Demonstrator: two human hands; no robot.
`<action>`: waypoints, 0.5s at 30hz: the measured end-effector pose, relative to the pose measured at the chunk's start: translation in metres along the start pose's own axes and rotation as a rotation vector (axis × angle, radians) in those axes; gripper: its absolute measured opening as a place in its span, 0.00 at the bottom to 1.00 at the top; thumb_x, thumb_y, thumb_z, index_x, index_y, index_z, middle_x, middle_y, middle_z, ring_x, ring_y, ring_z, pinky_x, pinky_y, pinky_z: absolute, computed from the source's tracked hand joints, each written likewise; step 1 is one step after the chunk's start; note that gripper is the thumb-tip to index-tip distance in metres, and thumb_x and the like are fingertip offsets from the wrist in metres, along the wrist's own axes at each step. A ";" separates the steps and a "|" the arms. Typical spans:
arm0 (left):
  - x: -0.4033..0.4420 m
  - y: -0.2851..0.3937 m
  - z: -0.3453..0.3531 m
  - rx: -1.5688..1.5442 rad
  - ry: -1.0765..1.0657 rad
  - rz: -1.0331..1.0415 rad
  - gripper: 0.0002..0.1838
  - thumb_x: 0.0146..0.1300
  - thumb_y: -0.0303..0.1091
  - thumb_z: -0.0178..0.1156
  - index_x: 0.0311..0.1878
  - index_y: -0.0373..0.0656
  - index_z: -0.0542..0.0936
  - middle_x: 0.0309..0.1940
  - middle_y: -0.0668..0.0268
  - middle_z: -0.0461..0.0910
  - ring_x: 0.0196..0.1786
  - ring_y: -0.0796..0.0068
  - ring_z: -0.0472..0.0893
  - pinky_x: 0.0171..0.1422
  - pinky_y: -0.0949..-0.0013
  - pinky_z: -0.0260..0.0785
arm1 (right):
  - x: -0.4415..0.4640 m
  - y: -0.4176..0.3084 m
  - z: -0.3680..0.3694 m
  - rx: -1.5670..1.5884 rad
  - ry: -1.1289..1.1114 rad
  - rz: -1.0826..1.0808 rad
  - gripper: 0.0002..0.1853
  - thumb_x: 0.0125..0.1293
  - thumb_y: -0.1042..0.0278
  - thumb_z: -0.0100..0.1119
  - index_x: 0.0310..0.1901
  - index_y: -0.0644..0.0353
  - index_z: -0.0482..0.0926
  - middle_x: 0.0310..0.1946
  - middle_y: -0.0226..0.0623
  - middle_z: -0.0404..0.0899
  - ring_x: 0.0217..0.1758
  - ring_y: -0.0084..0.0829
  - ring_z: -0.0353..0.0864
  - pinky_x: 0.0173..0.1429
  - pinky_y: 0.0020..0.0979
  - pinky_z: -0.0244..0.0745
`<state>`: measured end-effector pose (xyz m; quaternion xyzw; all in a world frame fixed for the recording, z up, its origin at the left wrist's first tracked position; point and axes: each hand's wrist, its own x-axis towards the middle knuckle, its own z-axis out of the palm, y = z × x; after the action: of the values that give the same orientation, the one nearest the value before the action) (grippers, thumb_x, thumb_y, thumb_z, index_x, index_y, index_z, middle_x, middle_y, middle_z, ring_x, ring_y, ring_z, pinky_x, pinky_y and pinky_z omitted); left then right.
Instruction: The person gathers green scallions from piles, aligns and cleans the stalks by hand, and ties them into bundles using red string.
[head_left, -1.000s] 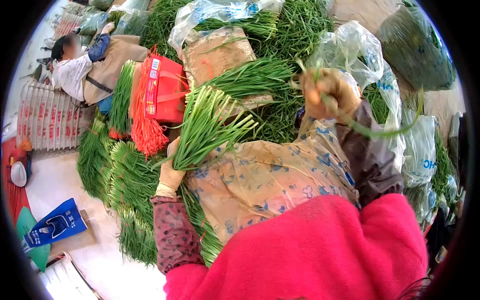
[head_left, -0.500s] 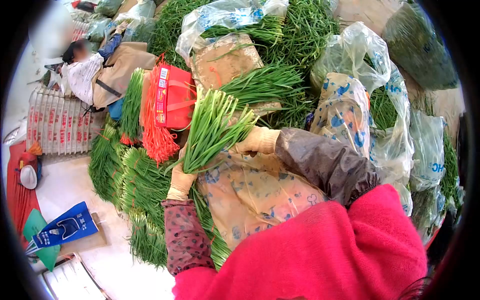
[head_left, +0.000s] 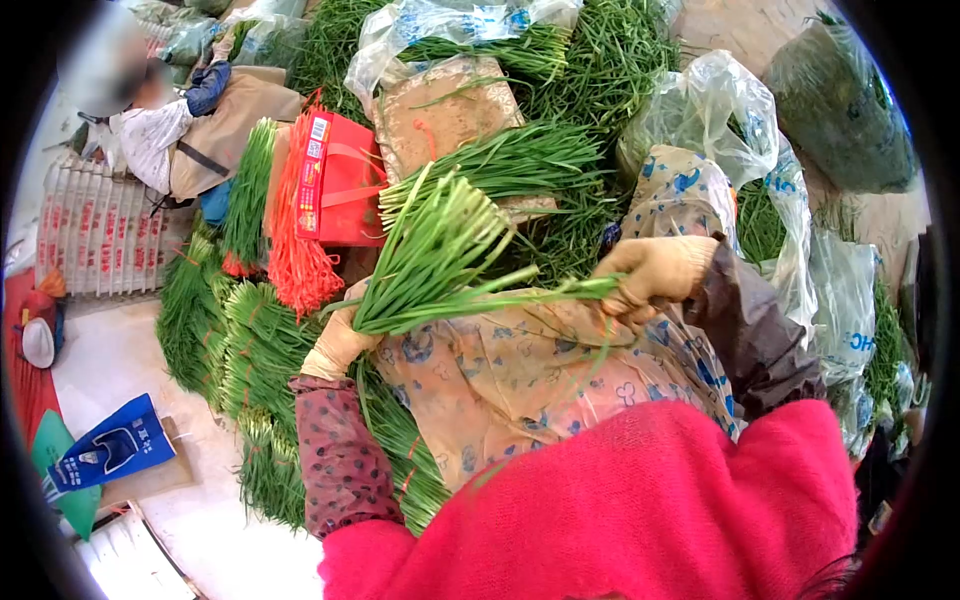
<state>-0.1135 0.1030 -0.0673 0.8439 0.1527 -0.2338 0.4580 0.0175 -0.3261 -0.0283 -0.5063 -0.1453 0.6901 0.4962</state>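
A fanned bunch of garlic chives (head_left: 430, 255) is gripped low by my gloved left hand (head_left: 340, 338), pale ends pointing up and away. My gloved right hand (head_left: 655, 278) is closed on the ends of a few chive stalks (head_left: 550, 293), which stretch sideways from the bunch. Both hands are above a plastic apron (head_left: 500, 375) with blue prints on my lap. Beyond the bunch, more loose chives (head_left: 520, 160) lie across a worn board (head_left: 440, 108). Left of it is a red box (head_left: 350, 190) with red ties (head_left: 300, 265) hanging down its side.
Tied chive bundles (head_left: 262, 340) are stacked on the floor at left. Clear plastic bags (head_left: 725, 110) with greens stand at right, a full bag (head_left: 840, 110) behind them. At upper left another person (head_left: 150, 135) sits near a white slatted crate (head_left: 95, 230).
My right hand has moved right, away from the bunch, drawing a few stalks out sideways. My left hand keeps its hold; the whole view has shifted slightly.
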 end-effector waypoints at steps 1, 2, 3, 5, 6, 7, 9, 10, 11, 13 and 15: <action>-0.001 0.006 -0.001 0.022 -0.012 -0.068 0.17 0.53 0.26 0.66 0.48 0.35 0.80 0.36 0.71 0.82 0.36 0.83 0.76 0.40 0.76 0.71 | -0.010 0.002 -0.006 0.020 -0.023 0.038 0.10 0.63 0.65 0.59 0.38 0.65 0.81 0.22 0.29 0.76 0.17 0.14 0.65 0.19 0.20 0.56; -0.001 0.008 -0.002 0.015 -0.008 -0.067 0.17 0.53 0.26 0.66 0.48 0.35 0.80 0.36 0.71 0.82 0.36 0.83 0.76 0.40 0.76 0.71 | -0.020 0.014 -0.011 0.152 -0.008 0.023 0.11 0.61 0.67 0.62 0.41 0.65 0.80 0.27 0.35 0.81 0.17 0.16 0.67 0.19 0.20 0.57; -0.001 0.010 -0.005 -0.054 -0.064 -0.063 0.18 0.52 0.26 0.65 0.48 0.34 0.80 0.36 0.71 0.82 0.36 0.82 0.76 0.41 0.76 0.71 | -0.033 0.025 -0.013 0.162 0.086 -0.095 0.13 0.61 0.67 0.62 0.44 0.66 0.78 0.26 0.36 0.80 0.16 0.15 0.63 0.17 0.19 0.53; -0.001 0.005 -0.004 -0.230 -0.066 -0.070 0.20 0.45 0.22 0.66 0.46 0.36 0.80 0.27 0.71 0.79 0.26 0.81 0.74 0.29 0.74 0.67 | -0.058 0.041 -0.029 0.295 0.156 -0.176 0.18 0.60 0.70 0.62 0.50 0.66 0.75 0.29 0.41 0.80 0.14 0.14 0.60 0.15 0.19 0.50; -0.002 0.002 -0.006 -0.233 -0.055 -0.066 0.20 0.45 0.22 0.66 0.46 0.36 0.80 0.27 0.71 0.79 0.26 0.81 0.74 0.29 0.74 0.67 | -0.065 0.043 -0.037 0.420 0.135 -0.137 0.20 0.59 0.72 0.62 0.53 0.67 0.73 0.34 0.46 0.82 0.14 0.14 0.61 0.15 0.20 0.50; -0.002 0.000 -0.010 -0.266 -0.093 -0.071 0.19 0.45 0.22 0.65 0.45 0.36 0.80 0.27 0.71 0.78 0.25 0.81 0.73 0.28 0.73 0.66 | -0.061 0.045 -0.034 0.425 0.254 -0.081 0.21 0.60 0.71 0.61 0.55 0.68 0.72 0.36 0.46 0.82 0.15 0.14 0.62 0.15 0.18 0.50; -0.003 -0.001 -0.015 -0.287 -0.145 -0.070 0.17 0.44 0.22 0.65 0.41 0.36 0.80 0.26 0.70 0.78 0.23 0.79 0.74 0.26 0.71 0.65 | -0.041 0.026 -0.025 -0.205 0.318 0.144 0.23 0.58 0.65 0.60 0.55 0.60 0.74 0.37 0.41 0.83 0.26 0.24 0.76 0.26 0.27 0.68; -0.001 -0.004 -0.017 -0.286 -0.147 -0.058 0.17 0.44 0.22 0.65 0.41 0.36 0.80 0.26 0.70 0.78 0.23 0.79 0.74 0.26 0.71 0.65 | -0.029 0.025 -0.026 -0.619 0.304 0.207 0.23 0.55 0.63 0.61 0.55 0.56 0.76 0.38 0.41 0.83 0.31 0.30 0.81 0.32 0.32 0.74; -0.001 -0.008 -0.018 -0.289 -0.159 -0.080 0.17 0.44 0.21 0.65 0.42 0.36 0.80 0.26 0.70 0.78 0.23 0.80 0.73 0.26 0.72 0.65 | -0.017 0.024 -0.023 -1.134 0.354 0.271 0.23 0.50 0.62 0.61 0.51 0.51 0.79 0.39 0.43 0.83 0.42 0.42 0.83 0.44 0.41 0.76; -0.003 -0.005 -0.017 -0.294 -0.152 -0.098 0.18 0.45 0.21 0.66 0.43 0.36 0.81 0.28 0.71 0.78 0.24 0.80 0.73 0.28 0.72 0.66 | 0.003 0.005 -0.022 -1.292 0.431 0.356 0.31 0.45 0.56 0.68 0.53 0.58 0.74 0.37 0.50 0.82 0.43 0.50 0.82 0.43 0.44 0.76; -0.004 -0.009 -0.017 -0.311 -0.153 -0.113 0.18 0.45 0.22 0.66 0.43 0.36 0.81 0.28 0.70 0.78 0.25 0.80 0.74 0.30 0.72 0.67 | 0.021 -0.023 -0.021 -1.242 0.530 0.219 0.34 0.45 0.56 0.69 0.56 0.60 0.72 0.41 0.51 0.81 0.45 0.49 0.81 0.46 0.43 0.77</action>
<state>-0.1165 0.1225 -0.0639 0.7326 0.1991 -0.2962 0.5795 0.0481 -0.3040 -0.0331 -0.8607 -0.3361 0.3777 0.0600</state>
